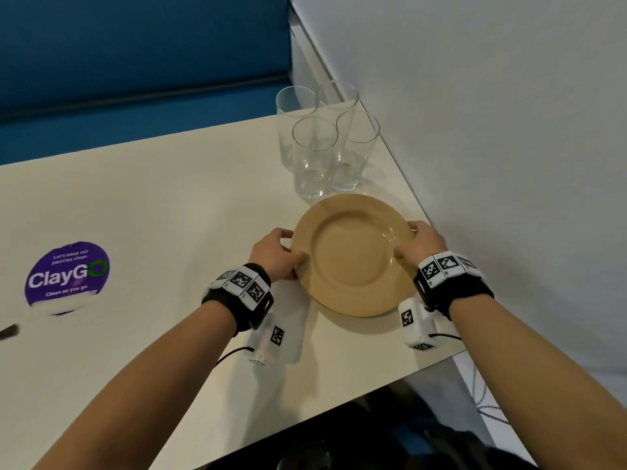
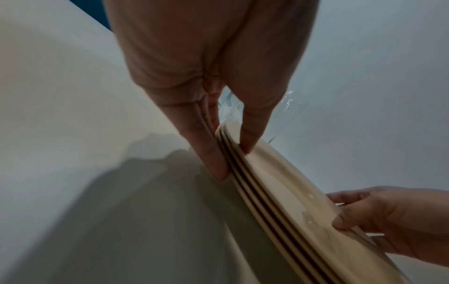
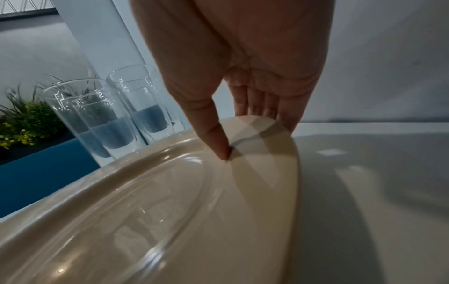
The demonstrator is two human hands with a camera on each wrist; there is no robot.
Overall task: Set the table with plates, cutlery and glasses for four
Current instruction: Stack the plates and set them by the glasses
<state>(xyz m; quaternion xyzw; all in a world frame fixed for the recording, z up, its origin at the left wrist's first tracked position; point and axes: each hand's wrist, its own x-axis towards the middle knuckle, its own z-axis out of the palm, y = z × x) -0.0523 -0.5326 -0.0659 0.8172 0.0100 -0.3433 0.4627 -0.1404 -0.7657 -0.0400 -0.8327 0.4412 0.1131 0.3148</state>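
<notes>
A stack of tan plates (image 1: pixel 353 256) lies on the white table (image 1: pixel 169 205) near its right edge. Several rims show in the left wrist view of the stack of plates (image 2: pixel 267 192). My left hand (image 1: pixel 281 256) pinches the stack's left rim, thumb on top and fingers at the rim's edge. My right hand (image 1: pixel 419 244) grips the right rim, its thumb (image 3: pixel 218 142) pressing the top plate (image 3: pixel 170 211) and its fingers curled behind the edge. Several clear glasses (image 1: pixel 325 144) stand in a cluster just behind the plates. No cutlery is clearly in view.
A purple round "ClayGo" sticker (image 1: pixel 68 273) is on the table at the left. A blue bench (image 1: pixel 135 62) runs behind the table, and a white wall (image 1: pixel 492 130) borders its right edge. A dark thin object (image 1: pixel 8 332) pokes in at the far left edge.
</notes>
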